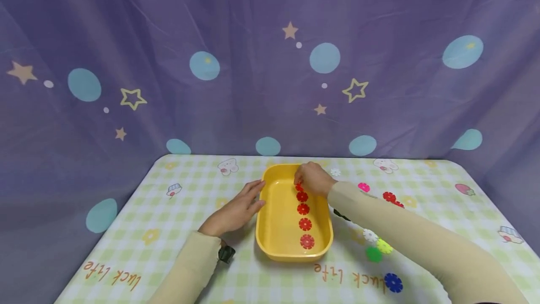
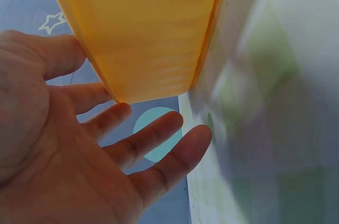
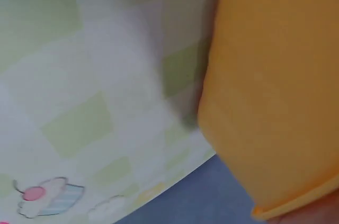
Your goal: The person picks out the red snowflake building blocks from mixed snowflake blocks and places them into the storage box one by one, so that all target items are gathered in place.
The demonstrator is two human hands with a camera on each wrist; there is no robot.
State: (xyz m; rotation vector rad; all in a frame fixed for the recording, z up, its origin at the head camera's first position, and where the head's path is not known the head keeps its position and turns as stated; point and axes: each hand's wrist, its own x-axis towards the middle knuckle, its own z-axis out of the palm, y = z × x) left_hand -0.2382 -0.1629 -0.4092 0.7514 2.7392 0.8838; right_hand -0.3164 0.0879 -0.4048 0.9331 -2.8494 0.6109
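Observation:
A yellow tray [image 1: 278, 243] lies lengthwise on the tablecloth. Along its right half runs a row of red snowflake discs [image 1: 305, 224]. My right hand [image 1: 314, 178] reaches over the far right rim, fingertips bent down and pinching the red snowflake disc [image 1: 298, 187] at the row's far end; the fingers partly hide it. On the left side, my left hand [image 1: 236, 208] touches the tray's rim with its thumb and fingertips. The left wrist view shows that hand's fingers [image 2: 169, 166] spread and fairly straight beside the tray wall [image 2: 143, 33]. In the right wrist view the tray's outer wall [image 3: 275, 86] hides most of the hand.
Right of the tray lie loose snowflake discs: pink [image 1: 363, 186], red [image 1: 389, 196], white [image 1: 370, 235], yellow-green [image 1: 384, 246], green [image 1: 373, 254] and blue [image 1: 393, 283]. Another white disc [image 1: 335, 172] sits farther back. A purple curtain [image 1: 253, 116] hangs behind the table.

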